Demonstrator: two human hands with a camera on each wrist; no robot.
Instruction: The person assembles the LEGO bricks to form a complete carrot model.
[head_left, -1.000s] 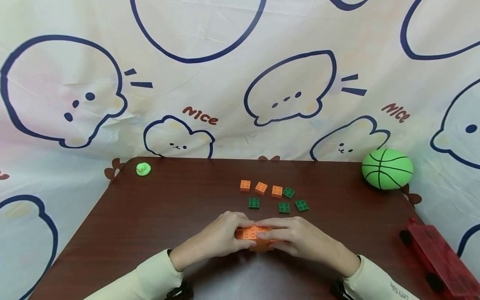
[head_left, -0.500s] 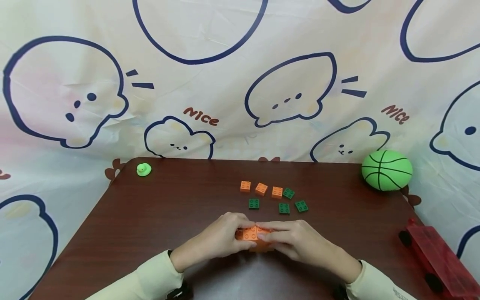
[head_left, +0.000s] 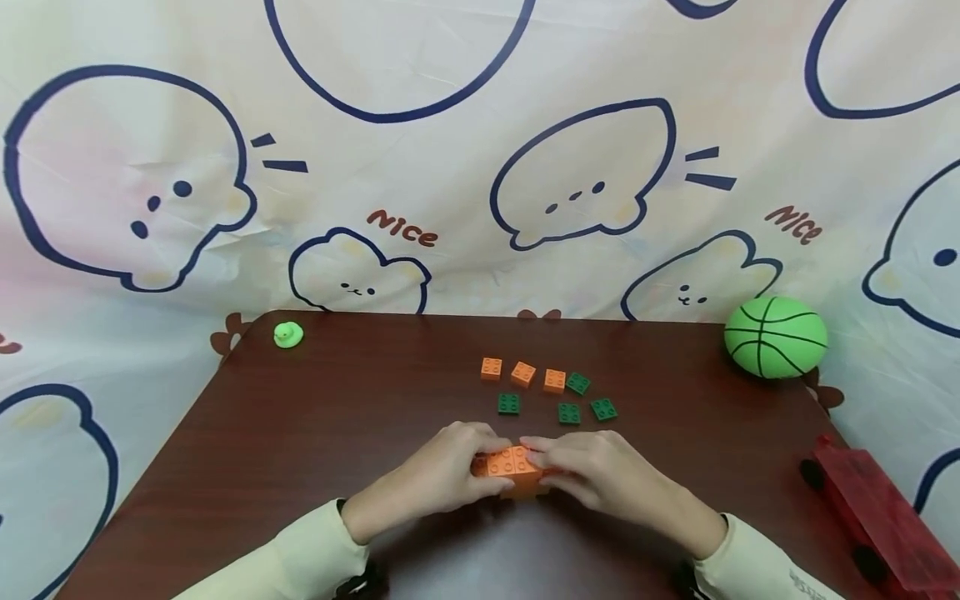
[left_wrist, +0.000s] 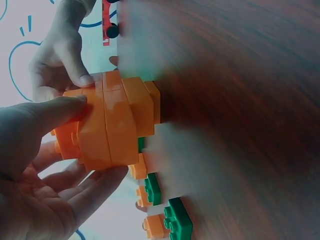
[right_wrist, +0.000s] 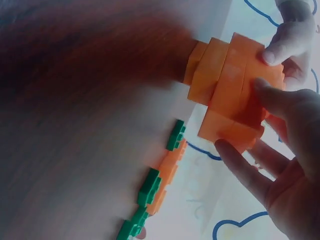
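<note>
A block of joined orange toy bricks [head_left: 517, 479] stands on the table at the front middle, studs upward. Both wrist views show its layers stepping in to a narrower foot at the table. My left hand [head_left: 446, 471] grips its left end, thumb on the near face and fingers round the far side. At the right end my right hand [head_left: 603, 471] holds it between the thumb in front and fingers at the back and top edge. In the left wrist view the block's near face [left_wrist: 117, 137] shows between the hands; the far face is hidden in the head view.
Behind the hands lie several loose bricks, among them an orange brick [head_left: 522, 374] and a green brick [head_left: 508, 404]. A green rubber duck [head_left: 288, 335] sits back left, a green ball [head_left: 776, 337] back right. A red toy car [head_left: 885, 517] stands at the right edge.
My right fingers have shifted back and right along the block's top, uncovering more studs. The left hand keeps its grip, and the loose bricks stay put.
</note>
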